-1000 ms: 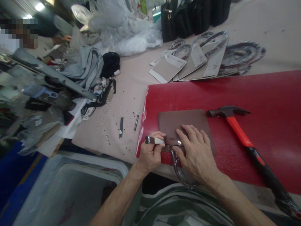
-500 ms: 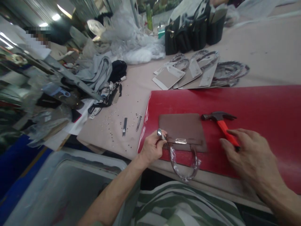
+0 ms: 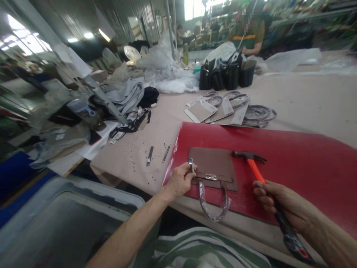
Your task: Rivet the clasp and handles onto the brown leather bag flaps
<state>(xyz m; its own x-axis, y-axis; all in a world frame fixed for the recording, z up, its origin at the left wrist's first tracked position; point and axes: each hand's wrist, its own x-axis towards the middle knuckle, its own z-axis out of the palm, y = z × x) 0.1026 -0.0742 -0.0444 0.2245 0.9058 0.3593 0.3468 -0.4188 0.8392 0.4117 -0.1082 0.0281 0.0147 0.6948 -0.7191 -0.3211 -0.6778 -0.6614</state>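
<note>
My right hand point(image 3: 283, 203) is closed around the handle of a claw hammer point(image 3: 255, 169) with an orange shaft and black grip. The hammer's head is over the red board, just right of a flat brown leather bag piece point(image 3: 213, 162). A silver metal clasp point(image 3: 211, 177) sits near the piece's lower edge, and a plastic-wrapped handle loop point(image 3: 213, 216) hangs towards me. At the left edge of the brown piece, my left hand point(image 3: 180, 180) pinches a short metal punch point(image 3: 191, 162) upright, its shiny top showing. My fingers hide its lower end.
The red board point(image 3: 292, 160) lies on the table. To its left are a flat blade-like tool point(image 3: 150, 156), a thin metal rod point(image 3: 166, 154) and scattered small studs. Behind lie wrapped bag pieces point(image 3: 200, 109) and black bags point(image 3: 232, 76). A grey bin point(image 3: 122, 190) stands below left; a person is across the table.
My right hand has gone from reaching over the hammer's handle to gripping it. The hammer's black grip now shows below the hand. My view has tilted up; the left hand stays at the brown piece.
</note>
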